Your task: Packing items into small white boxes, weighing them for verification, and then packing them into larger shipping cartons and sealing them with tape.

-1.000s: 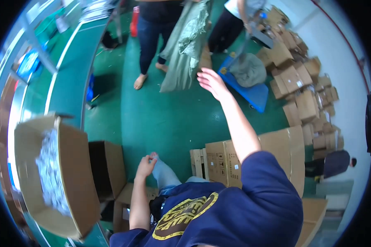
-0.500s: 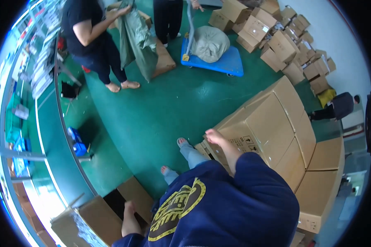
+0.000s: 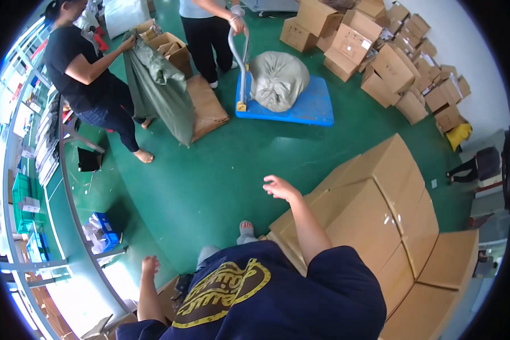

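My right hand [image 3: 279,187] is held out over the green floor with its fingers loosely bent and apart, and nothing is in it. It is nearest to a stack of large brown cartons [image 3: 354,212] on my right. My left hand [image 3: 150,264] hangs low on the left, also without anything in it, its fingers partly curled but apart. Below it, an opened carton [image 3: 169,297] is mostly hidden by my arm and body.
Ahead stands a blue platform cart [image 3: 311,105] bearing a full, tied sack [image 3: 279,81]; a person grips its handle [image 3: 244,71]. Another person holds a green sack [image 3: 158,93] beside a flat carton [image 3: 209,107]. Empty cartons [image 3: 388,73] pile along the right wall. A workbench [image 3: 76,226] runs left.
My view has tilted up and I have moved on a little. My right hand has reached forward off the cartons' edge; my left hand has risen away from the open carton.
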Demonstrator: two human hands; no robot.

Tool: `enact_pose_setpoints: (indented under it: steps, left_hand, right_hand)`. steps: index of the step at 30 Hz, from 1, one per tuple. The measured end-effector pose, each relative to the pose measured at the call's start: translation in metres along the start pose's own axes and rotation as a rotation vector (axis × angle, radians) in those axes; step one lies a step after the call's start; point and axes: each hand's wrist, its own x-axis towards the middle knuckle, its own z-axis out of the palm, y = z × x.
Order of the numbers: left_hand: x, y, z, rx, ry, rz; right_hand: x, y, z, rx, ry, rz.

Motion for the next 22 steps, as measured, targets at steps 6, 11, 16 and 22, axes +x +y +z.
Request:
enact_pose_setpoints:
  steps: [6,11,16,22]
  left_hand:
    - [-0.003,0.224,0.081,0.267,-0.169,0.066]
    - [0.101,0.272,0.097,0.55,-0.021,-0.232]
    - [0.118,0.412,0.217,0.291,-0.161,-0.026]
    - [0.108,0.501,0.325,0.258,-0.274,0.063]
  right_hand:
    - [0.169,-0.07,-0.153,0.229,0.208,-0.027]
    - [0.315,-0.119,-0.242,0.232,0.188,0.092]
    - [0.475,-0.08,-0.35,0.112,0.431,0.102]
    - [0.643,-0.128,-0.38,-0.256,0.523,0.123]
